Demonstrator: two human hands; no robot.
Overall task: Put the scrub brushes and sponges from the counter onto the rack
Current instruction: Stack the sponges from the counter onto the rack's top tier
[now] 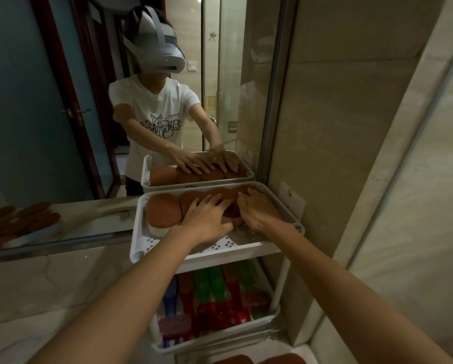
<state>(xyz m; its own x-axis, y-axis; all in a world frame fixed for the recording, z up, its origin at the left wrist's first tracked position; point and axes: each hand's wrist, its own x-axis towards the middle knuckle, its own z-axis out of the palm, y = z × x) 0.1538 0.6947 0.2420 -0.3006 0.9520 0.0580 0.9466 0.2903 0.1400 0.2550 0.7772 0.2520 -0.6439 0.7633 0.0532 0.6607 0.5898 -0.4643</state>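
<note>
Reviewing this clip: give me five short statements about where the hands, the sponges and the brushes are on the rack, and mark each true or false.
1. Both hands rest on the brown sponges in the rack's top tray. True: the left hand and right hand lie flat on them.
2. The top tray is bare. False: brown round sponges fill its back part.
3. Packaged scrub brushes lie in the lower tray. True.
4. The left hand holds a brush in the air. False: it presses down on sponges in the tray.
5. The rack stands far from the mirror. False: the top tray's back edge sits against the mirror, which reflects it.
</note>
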